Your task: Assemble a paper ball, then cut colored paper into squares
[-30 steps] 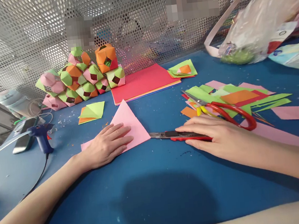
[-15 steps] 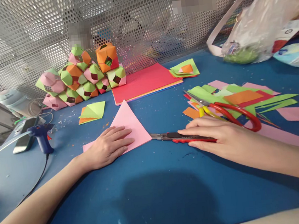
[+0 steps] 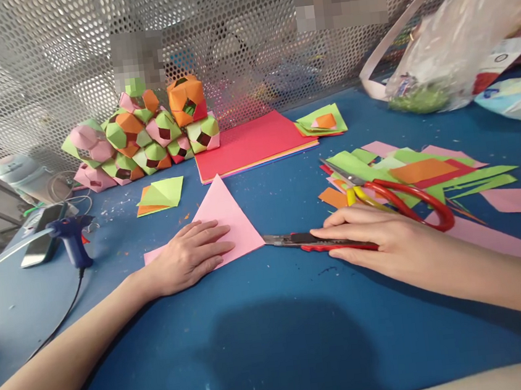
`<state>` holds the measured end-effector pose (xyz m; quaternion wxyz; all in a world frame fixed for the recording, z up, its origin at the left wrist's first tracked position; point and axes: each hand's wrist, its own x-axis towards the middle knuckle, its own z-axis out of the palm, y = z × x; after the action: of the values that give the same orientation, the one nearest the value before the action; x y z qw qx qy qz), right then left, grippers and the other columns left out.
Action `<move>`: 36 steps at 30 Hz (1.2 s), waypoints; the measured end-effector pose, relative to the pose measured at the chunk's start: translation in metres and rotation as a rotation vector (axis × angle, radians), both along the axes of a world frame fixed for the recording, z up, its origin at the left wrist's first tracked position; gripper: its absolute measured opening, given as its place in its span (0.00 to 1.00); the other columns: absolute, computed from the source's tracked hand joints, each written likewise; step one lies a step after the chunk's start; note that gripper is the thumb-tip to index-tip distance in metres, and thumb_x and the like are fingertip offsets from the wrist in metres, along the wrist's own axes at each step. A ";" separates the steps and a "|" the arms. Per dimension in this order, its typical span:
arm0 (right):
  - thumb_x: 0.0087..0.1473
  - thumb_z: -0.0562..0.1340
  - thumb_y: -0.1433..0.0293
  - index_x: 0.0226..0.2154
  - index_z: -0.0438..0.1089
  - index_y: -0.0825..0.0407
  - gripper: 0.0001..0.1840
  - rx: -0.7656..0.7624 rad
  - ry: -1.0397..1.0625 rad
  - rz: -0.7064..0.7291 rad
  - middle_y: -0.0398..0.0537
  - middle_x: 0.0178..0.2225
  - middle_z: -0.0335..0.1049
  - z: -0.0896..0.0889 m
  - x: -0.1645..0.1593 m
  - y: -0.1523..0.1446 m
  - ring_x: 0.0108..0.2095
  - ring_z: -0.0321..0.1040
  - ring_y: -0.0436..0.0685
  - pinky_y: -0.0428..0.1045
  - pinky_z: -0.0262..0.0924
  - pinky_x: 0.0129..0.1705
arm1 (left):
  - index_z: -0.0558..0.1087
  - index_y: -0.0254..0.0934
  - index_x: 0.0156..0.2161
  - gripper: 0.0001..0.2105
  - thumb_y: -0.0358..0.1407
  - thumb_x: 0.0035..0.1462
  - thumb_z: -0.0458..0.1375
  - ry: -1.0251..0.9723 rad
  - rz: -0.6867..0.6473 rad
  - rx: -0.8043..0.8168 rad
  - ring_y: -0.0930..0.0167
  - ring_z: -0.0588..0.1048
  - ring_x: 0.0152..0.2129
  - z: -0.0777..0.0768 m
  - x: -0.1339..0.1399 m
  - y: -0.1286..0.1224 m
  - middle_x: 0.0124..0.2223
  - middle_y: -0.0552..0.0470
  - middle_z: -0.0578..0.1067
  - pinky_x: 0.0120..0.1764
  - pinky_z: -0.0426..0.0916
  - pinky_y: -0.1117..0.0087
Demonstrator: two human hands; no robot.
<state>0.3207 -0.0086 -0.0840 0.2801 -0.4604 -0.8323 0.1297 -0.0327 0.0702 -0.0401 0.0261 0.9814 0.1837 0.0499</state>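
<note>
Pink paper, folded to a triangular point at the top, lies on the blue table. My left hand rests flat on it with the fingers apart, hiding its lower left part. My right hand is closed around a red and black utility knife, held low over the table. The knife's blade points left, and its tip meets the right corner of the pink paper. Just beyond my right hand lie red-handled scissors, on a heap of paper scraps.
Folded paper balls are stacked at the back left by a perforated metal screen. Red sheets lie behind the pink paper. A blue glue gun and phone are at left. A plastic bag stands back right.
The knife's handle has turned slightly in my right hand, while its tip stays at the paper's corner. My left hand and the pink paper look unmoved.
</note>
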 end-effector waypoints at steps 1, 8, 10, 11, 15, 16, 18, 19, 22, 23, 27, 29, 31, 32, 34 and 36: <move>0.61 0.57 0.65 0.48 0.73 0.43 0.14 -0.005 -0.001 0.000 0.45 0.41 0.70 0.000 0.000 0.000 0.41 0.69 0.55 0.51 0.64 0.43 | 0.68 0.39 0.59 0.17 0.36 0.68 0.47 -0.002 0.000 0.000 0.60 0.61 0.62 0.000 0.000 0.000 0.64 0.45 0.65 0.62 0.58 0.51; 0.61 0.57 0.65 0.48 0.73 0.41 0.15 -0.006 0.000 -0.010 0.45 0.41 0.71 -0.001 0.000 -0.001 0.41 0.70 0.55 0.51 0.64 0.43 | 0.68 0.39 0.58 0.17 0.36 0.68 0.48 -0.011 0.006 -0.005 0.60 0.62 0.62 0.000 0.000 0.000 0.64 0.45 0.65 0.62 0.59 0.51; 0.61 0.57 0.65 0.48 0.73 0.41 0.14 -0.002 -0.004 -0.019 0.45 0.41 0.71 0.000 -0.002 -0.002 0.41 0.70 0.56 0.51 0.65 0.43 | 0.68 0.39 0.59 0.17 0.36 0.68 0.48 -0.014 -0.001 -0.002 0.60 0.62 0.62 -0.001 0.000 0.000 0.64 0.45 0.65 0.62 0.59 0.51; 0.61 0.58 0.65 0.48 0.73 0.41 0.14 0.000 0.000 -0.021 0.45 0.41 0.71 0.001 -0.003 -0.003 0.41 0.70 0.56 0.51 0.65 0.43 | 0.68 0.38 0.59 0.17 0.36 0.68 0.48 -0.013 -0.003 -0.001 0.60 0.62 0.62 -0.001 0.000 0.000 0.64 0.45 0.65 0.62 0.58 0.51; 0.61 0.57 0.65 0.47 0.74 0.43 0.14 -0.018 0.014 -0.024 0.46 0.40 0.70 0.004 -0.006 -0.005 0.41 0.70 0.55 0.50 0.65 0.42 | 0.68 0.39 0.59 0.17 0.36 0.68 0.48 -0.005 0.005 0.002 0.60 0.62 0.62 -0.002 0.000 0.001 0.64 0.46 0.65 0.62 0.58 0.52; 0.61 0.57 0.65 0.47 0.74 0.42 0.14 -0.022 0.008 -0.024 0.46 0.40 0.70 0.004 -0.006 -0.005 0.41 0.70 0.55 0.50 0.65 0.42 | 0.68 0.39 0.59 0.17 0.36 0.68 0.48 -0.004 0.007 0.001 0.60 0.62 0.62 -0.002 0.000 0.001 0.64 0.46 0.65 0.62 0.58 0.52; 0.61 0.58 0.65 0.48 0.73 0.42 0.14 -0.018 0.001 -0.020 0.46 0.40 0.70 0.004 -0.006 -0.005 0.41 0.70 0.56 0.50 0.65 0.43 | 0.68 0.38 0.59 0.17 0.36 0.68 0.48 -0.006 0.004 -0.002 0.60 0.62 0.62 -0.002 0.000 0.001 0.64 0.46 0.65 0.63 0.58 0.52; 0.61 0.58 0.65 0.48 0.73 0.42 0.14 -0.018 0.002 -0.016 0.46 0.40 0.71 0.004 -0.005 -0.005 0.41 0.70 0.56 0.50 0.65 0.43 | 0.68 0.38 0.59 0.17 0.36 0.68 0.48 -0.008 0.002 -0.004 0.60 0.62 0.62 -0.001 0.000 0.001 0.64 0.45 0.65 0.63 0.58 0.52; 0.61 0.57 0.65 0.48 0.73 0.43 0.15 -0.027 0.015 -0.009 0.47 0.41 0.71 0.003 -0.006 -0.005 0.41 0.71 0.56 0.50 0.66 0.42 | 0.68 0.39 0.59 0.17 0.36 0.68 0.48 -0.013 0.010 -0.011 0.60 0.62 0.62 -0.001 0.000 0.000 0.64 0.45 0.65 0.62 0.59 0.52; 0.61 0.57 0.65 0.48 0.73 0.44 0.15 -0.034 0.016 -0.008 0.47 0.41 0.71 0.003 -0.006 -0.005 0.41 0.71 0.56 0.50 0.67 0.41 | 0.68 0.39 0.58 0.17 0.36 0.68 0.48 -0.013 0.014 -0.015 0.60 0.62 0.62 0.000 0.000 0.000 0.64 0.45 0.65 0.62 0.59 0.51; 0.61 0.57 0.66 0.49 0.73 0.44 0.15 -0.038 0.001 -0.011 0.48 0.41 0.71 0.004 -0.009 -0.007 0.41 0.72 0.56 0.50 0.67 0.41 | 0.68 0.39 0.59 0.17 0.37 0.68 0.48 -0.008 0.015 -0.021 0.60 0.62 0.62 0.000 0.000 0.000 0.64 0.45 0.65 0.62 0.59 0.52; 0.61 0.57 0.67 0.49 0.73 0.44 0.16 -0.033 0.001 -0.014 0.49 0.42 0.71 0.005 -0.010 -0.007 0.41 0.72 0.56 0.51 0.67 0.42 | 0.68 0.39 0.59 0.17 0.37 0.68 0.48 -0.010 0.011 -0.017 0.60 0.62 0.62 0.000 0.000 0.000 0.64 0.45 0.65 0.62 0.59 0.52; 0.61 0.57 0.67 0.49 0.73 0.44 0.16 -0.031 0.006 -0.012 0.49 0.42 0.71 0.005 -0.010 -0.008 0.41 0.72 0.57 0.50 0.68 0.42 | 0.68 0.39 0.59 0.17 0.37 0.68 0.48 -0.016 0.011 -0.013 0.60 0.62 0.62 -0.001 0.000 0.000 0.64 0.46 0.65 0.62 0.59 0.52; 0.60 0.57 0.67 0.49 0.73 0.45 0.15 -0.031 0.010 -0.009 0.49 0.42 0.71 0.004 -0.011 -0.008 0.41 0.72 0.56 0.50 0.68 0.41 | 0.68 0.40 0.59 0.17 0.37 0.68 0.48 -0.016 0.013 -0.013 0.60 0.61 0.62 -0.001 0.000 0.000 0.64 0.46 0.65 0.62 0.59 0.52; 0.61 0.57 0.67 0.49 0.73 0.46 0.15 -0.030 0.022 -0.007 0.48 0.41 0.71 0.004 -0.012 -0.008 0.40 0.72 0.56 0.50 0.67 0.41 | 0.67 0.40 0.59 0.18 0.37 0.68 0.48 -0.015 0.014 -0.018 0.60 0.61 0.62 -0.001 0.000 0.000 0.64 0.46 0.65 0.62 0.59 0.53; 0.60 0.57 0.67 0.48 0.73 0.47 0.14 -0.030 0.039 -0.016 0.49 0.40 0.71 0.005 -0.013 -0.009 0.40 0.72 0.56 0.51 0.67 0.42 | 0.68 0.40 0.59 0.18 0.37 0.68 0.48 -0.015 0.014 -0.023 0.60 0.61 0.62 -0.001 0.000 0.000 0.64 0.46 0.65 0.62 0.58 0.53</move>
<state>0.3073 -0.0174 -0.0794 0.2902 -0.4688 -0.8209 0.1489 -0.0327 0.0703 -0.0409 0.0385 0.9793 0.1908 0.0551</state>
